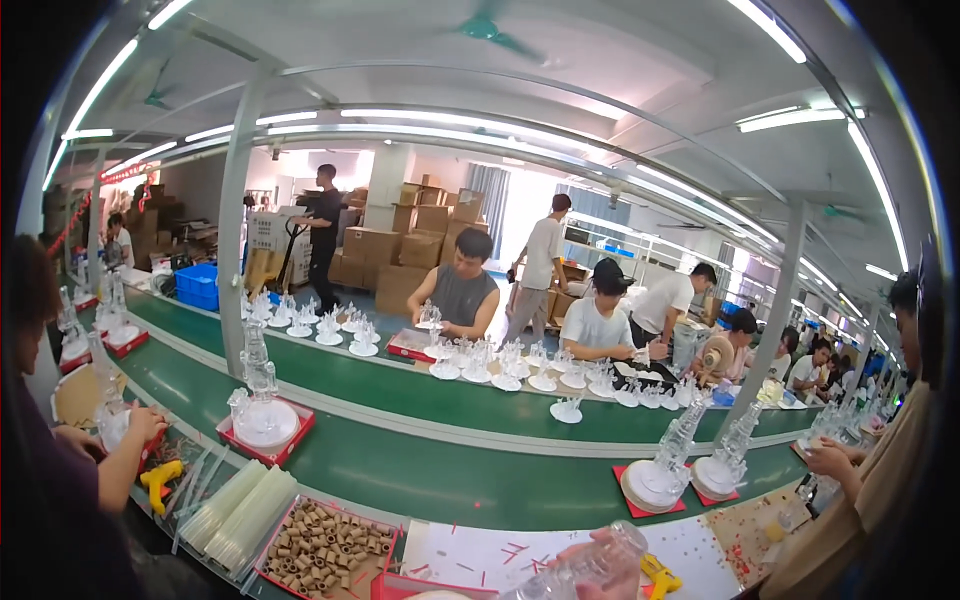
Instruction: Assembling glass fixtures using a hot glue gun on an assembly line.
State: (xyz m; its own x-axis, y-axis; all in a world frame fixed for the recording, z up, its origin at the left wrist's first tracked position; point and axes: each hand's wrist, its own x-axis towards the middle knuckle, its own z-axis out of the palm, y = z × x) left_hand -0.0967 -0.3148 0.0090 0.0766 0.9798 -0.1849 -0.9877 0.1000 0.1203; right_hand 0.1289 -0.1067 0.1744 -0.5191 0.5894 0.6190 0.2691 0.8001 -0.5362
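My right hand [605, 565] shows only at the bottom edge, its fingers closed around a clear plastic bottle-shaped piece [575, 572] that lies tilted over a white sheet [470, 555]. A yellow glue gun [660, 577] rests just right of that hand. My left hand is out of sight. To the left of the white sheet stands a red tray of short brown cardboard tubes [325, 548].
A green conveyor belt [450, 475] carries clear plastic towers on red trays [263, 420] [655, 480]. Glue sticks [235, 515] and another yellow glue gun [160, 482] lie at left. One co-worker sits left [60, 470] and another right [870, 490]; several more work across the belt.
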